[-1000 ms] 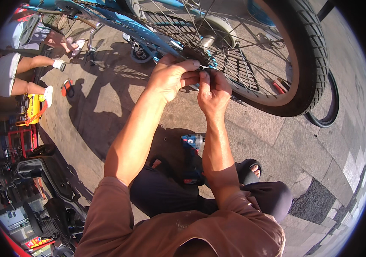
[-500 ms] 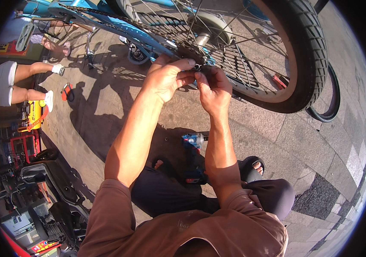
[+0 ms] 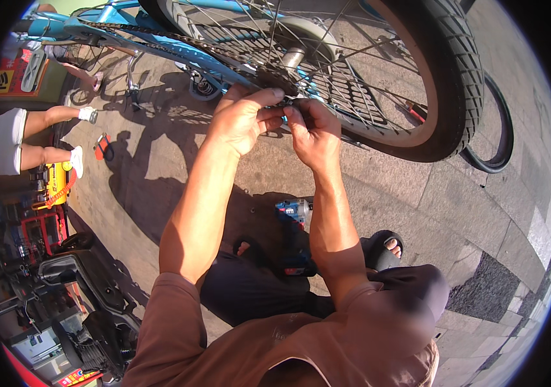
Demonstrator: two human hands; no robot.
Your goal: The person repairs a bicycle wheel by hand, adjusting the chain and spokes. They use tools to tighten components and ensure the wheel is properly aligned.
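Both my hands meet at the rear axle end of a light-blue bicycle frame [image 3: 204, 63], just below the sprocket [image 3: 277, 81]. My left hand [image 3: 240, 116] has thumb and fingers pinched at the axle area; what lies between them is mostly hidden. My right hand [image 3: 315, 131] pinches close beside it, near a small dark metal part [image 3: 288, 102] that I cannot name. The spoked wheel with its thick black tire [image 3: 454, 84] stands above and to the right of my hands. The chain [image 3: 159, 48] runs along the frame toward the upper left.
A blue cordless power tool [image 3: 295, 209] lies on the paving between my feet. A loose black tire [image 3: 504, 129] lies at the right. A small orange object [image 3: 102, 147] is on the ground left. Another person's legs [image 3: 50, 119] and a black scooter-like vehicle [image 3: 85, 277] are at the left.
The view has shifted slightly, so the wheel and both hands appear a little farther left. Both hands keep their pinched pose at the axle.
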